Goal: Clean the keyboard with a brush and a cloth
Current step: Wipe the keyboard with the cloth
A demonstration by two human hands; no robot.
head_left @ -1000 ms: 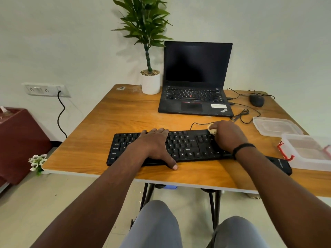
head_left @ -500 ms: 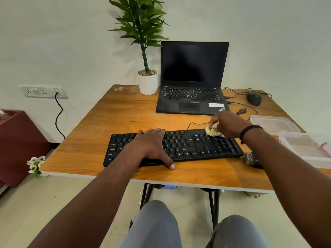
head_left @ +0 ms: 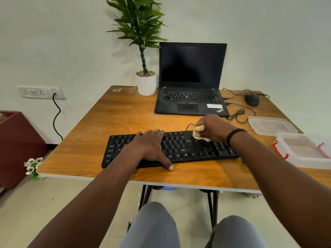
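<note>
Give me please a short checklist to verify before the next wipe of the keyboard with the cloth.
1. Left hand presses the keyboard flat on the table: ok.
2. Right hand grips the cloth: ok.
3. Cloth touches the keys: ok, at the upper right part.
4. Keyboard cable away from the cloth: not ok, it runs just beside it.
5. Dust remaining on keys: cannot tell.

R hand w/ cloth moved left, onto keyboard top row
</note>
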